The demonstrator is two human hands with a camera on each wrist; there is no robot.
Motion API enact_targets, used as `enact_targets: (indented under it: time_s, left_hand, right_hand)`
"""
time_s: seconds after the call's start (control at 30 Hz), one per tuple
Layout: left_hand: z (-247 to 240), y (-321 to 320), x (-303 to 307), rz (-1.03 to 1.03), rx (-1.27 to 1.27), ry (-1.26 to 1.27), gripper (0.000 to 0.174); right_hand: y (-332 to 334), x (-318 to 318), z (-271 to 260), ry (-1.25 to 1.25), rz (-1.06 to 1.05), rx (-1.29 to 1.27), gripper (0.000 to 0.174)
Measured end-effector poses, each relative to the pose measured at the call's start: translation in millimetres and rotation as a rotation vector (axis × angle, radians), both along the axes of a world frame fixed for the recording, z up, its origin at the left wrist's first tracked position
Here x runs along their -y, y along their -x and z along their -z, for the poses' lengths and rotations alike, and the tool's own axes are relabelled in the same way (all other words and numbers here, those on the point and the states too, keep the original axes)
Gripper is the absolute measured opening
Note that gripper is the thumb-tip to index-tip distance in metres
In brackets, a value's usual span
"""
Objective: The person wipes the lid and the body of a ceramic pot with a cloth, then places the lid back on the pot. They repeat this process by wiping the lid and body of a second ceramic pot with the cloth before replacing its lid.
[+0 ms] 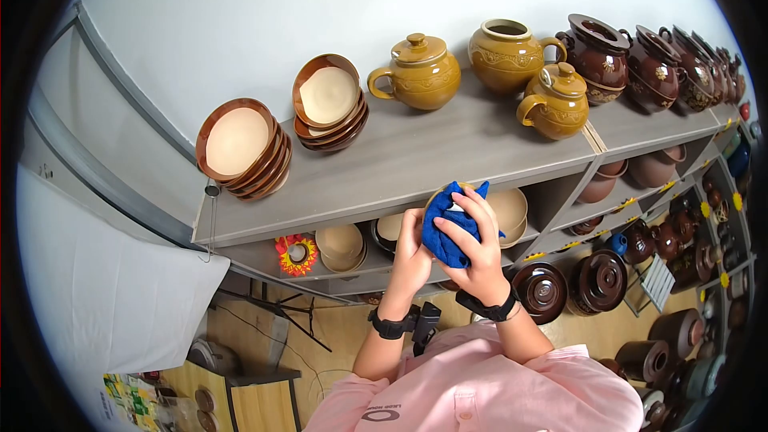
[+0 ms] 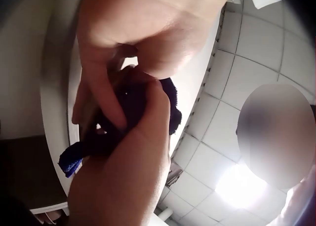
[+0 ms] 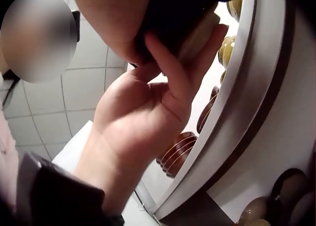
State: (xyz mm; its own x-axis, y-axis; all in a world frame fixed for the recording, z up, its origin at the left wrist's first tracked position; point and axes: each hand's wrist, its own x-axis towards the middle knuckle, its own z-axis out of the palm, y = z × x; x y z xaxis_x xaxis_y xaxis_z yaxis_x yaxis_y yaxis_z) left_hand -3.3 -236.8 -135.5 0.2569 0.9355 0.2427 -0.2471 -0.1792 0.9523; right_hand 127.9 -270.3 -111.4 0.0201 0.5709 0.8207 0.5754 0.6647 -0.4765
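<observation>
The grey shelf (image 1: 416, 156) is the biggest thing in front of you & runs across the whole head view. On top of it, at the right end, stand dark brown jars (image 1: 600, 48) in a row. Next to them are yellow-brown teapots (image 1: 420, 72) w/ lids. Further left sit two stacks of bowls (image 1: 240, 144), brown outside & cream inside, tipped up on their sides. Lower down on the right are dark round pots (image 1: 600, 280) w/ lids.

Both your hands are up at the front edge of the shelf, close together. Your left hand (image 1: 412, 250) has its fingers curled round a small tan bowl (image 1: 438, 192). You hold it in the air, just in front of the shelf edge, not resting on anything. In the right wrist view you see its pale rim (image 3: 200, 36) in those fingers (image 3: 168, 68).

Your right hand (image 1: 480, 244) lies over the blue cloth (image 1: 448, 236), fingers bent round it, & presses it on the bowl. The cloth covers most of the bowl, so only a bit of rim shows at the top.
</observation>
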Motion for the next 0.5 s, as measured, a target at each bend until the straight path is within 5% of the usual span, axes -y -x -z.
enact_targets:
  time_s: [0.23, 0.5]
  left_hand:
    - [-5.6, 4.6, 6.1, 0.156, 0.120, 0.034, 0.030]
    - [-4.6, -6.8, 11.3, 0.126, 0.150, 0.126, 0.026]
  right_hand:
    - [-7.5, -9.6, 2.8, -0.084, -0.057, -0.206, 0.054]
    - [-13.3, 2.1, -3.4, 0.280, -0.128, -0.709, 0.049]
